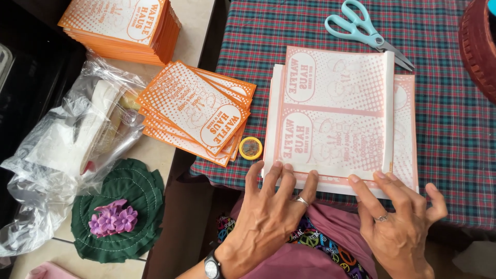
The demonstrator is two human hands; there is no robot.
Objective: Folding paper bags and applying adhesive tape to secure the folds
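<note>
My left hand lies open, fingers spread, with the fingertips pressing the near folded edge of the pale pink printed paper sheet that lies flat on the red-and-green plaid tablecloth. My right hand is open too, its fingertips on the same folded edge at the sheet's 5 o'clock corner; neither hand grips anything. The sheet lies on top of more sheets like it, how many I cannot tell, and a narrow strip is folded over along its 3 o'clock side. At 12 o'clock of the sheet, near its far right corner, lie light blue-handled scissors. At 9 o'clock, just beside the sheet, sits a small round yellow tape roll, and beyond it a fanned pile of orange-and-white printed paper bags. A neater stack of the same orange bags stands at 10 o'clock.
</note>
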